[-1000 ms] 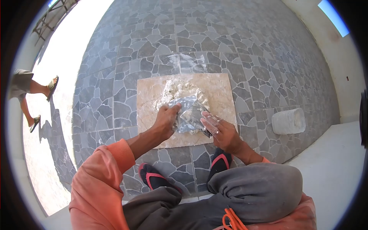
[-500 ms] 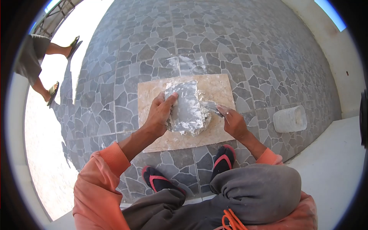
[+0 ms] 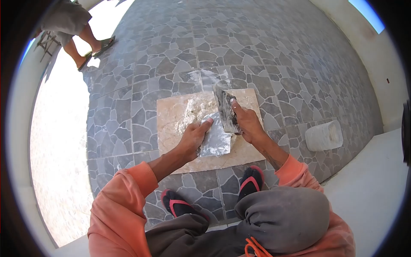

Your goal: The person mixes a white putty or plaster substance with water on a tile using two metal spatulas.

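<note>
My left hand (image 3: 195, 139) is closed on a shiny metal plate (image 3: 216, 143) smeared with white putty, its thumb on the upper face. In my right hand (image 3: 248, 122) is a putty scraper (image 3: 226, 111), its rectangular, dark-streaked blade tilted up and its lower end overlapping the plate's right edge. Both tools are above a beige marbled board (image 3: 169, 150) on the floor. A mound of wet white putty (image 3: 197, 109) lies on the board beyond my left hand, partly hidden by the tools.
A whitish plastic container (image 3: 324, 135) lies on the tiled floor (image 3: 171, 55) to the right. White smears (image 3: 209, 77) mark the tiles beyond the board. My sandaled feet are at its near edge. Another person (image 3: 75, 30) stands at the upper left, beside the sunlit ground.
The scraper has swung from low beside the plate to raised and tilted over its right side. My left hand has moved the plate right and nearer, uncovering putty. The other person has stepped forward.
</note>
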### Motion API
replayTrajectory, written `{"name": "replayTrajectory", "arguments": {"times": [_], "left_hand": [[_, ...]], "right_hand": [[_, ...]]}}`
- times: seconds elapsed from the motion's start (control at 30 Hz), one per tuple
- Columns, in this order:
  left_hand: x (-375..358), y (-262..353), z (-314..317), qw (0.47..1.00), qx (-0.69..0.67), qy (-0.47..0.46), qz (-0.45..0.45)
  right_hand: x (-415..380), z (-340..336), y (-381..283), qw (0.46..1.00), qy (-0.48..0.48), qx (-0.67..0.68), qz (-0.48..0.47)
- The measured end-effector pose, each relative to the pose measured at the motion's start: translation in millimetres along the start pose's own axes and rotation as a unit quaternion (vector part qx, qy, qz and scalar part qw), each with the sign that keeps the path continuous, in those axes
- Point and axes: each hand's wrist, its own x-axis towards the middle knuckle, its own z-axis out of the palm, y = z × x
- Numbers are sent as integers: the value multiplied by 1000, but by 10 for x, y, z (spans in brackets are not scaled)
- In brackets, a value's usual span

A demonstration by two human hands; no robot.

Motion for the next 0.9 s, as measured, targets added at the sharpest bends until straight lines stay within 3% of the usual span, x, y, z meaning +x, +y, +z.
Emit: {"name": "replayTrajectory", "arguments": {"times": [0.2, 0.27, 0.33, 0.4, 0.43, 0.53, 0.57, 0.67, 0.73, 0.8, 0.87, 0.9], "left_hand": [[142, 184, -329, 996, -21, 63, 57], [222, 338, -436, 990, -40, 82, 103], [225, 578, -522, 986, 9, 68, 153], [167, 625, -535, 979, 36, 91, 180], [79, 655, -471, 976, 56, 104, 184], [92, 523, -485, 969, 105, 117, 188], [121, 454, -546, 967, 118, 121, 189], [85, 411, -608, 970, 150, 104, 160], [11, 455, -560, 969, 166, 102, 153], [-23, 469, -513, 967, 180, 101, 152], [-45, 491, -491, 963, 193, 106, 159], [-43, 489, -489, 961, 194, 107, 163]], "right_hand": [[-381, -67, 397, 993, -95, -25, 68], [-639, -103, 268, 967, -124, -184, 126], [-752, -181, 360, 962, -123, -218, 107], [-597, -373, 751, 987, -93, -126, 14], [-535, -443, 725, 982, -110, -146, -50], [-557, -641, 272, 888, -90, -416, -176], [-538, -684, 194, 841, -68, -448, -294], [-676, -636, -219, 866, -14, -411, -284], [-737, -671, -510, 893, -32, -399, -207], [-725, -748, -599, 935, -63, -300, -177], [-649, -812, -565, 969, -109, -109, -193], [-721, -782, -649, 984, -134, 56, -102]]}}
